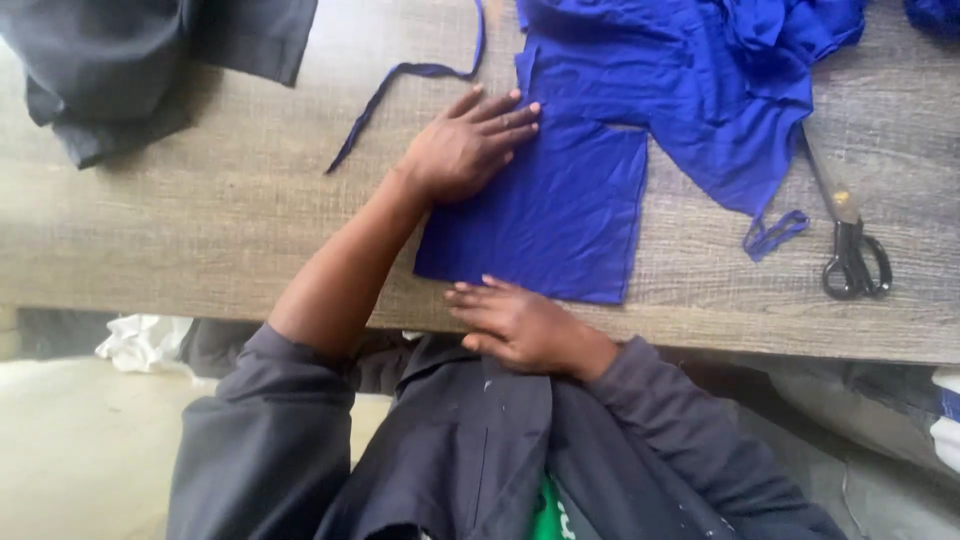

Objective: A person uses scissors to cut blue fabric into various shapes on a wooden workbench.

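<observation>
A flat rectangular piece of blue cloth lies on the wooden table near its front edge. My left hand rests flat on the cloth's upper left corner, fingers spread and pointing right. My right hand lies at the table's front edge, its fingers stretched left along the cloth's lower edge. Neither hand grips anything. A larger crumpled blue fabric lies just behind the rectangle, touching it.
Scissors with black handles lie at the right of the table. A thin blue strip curls at the back centre, and a small blue loop lies near the scissors. Dark grey cloth is heaped at the back left.
</observation>
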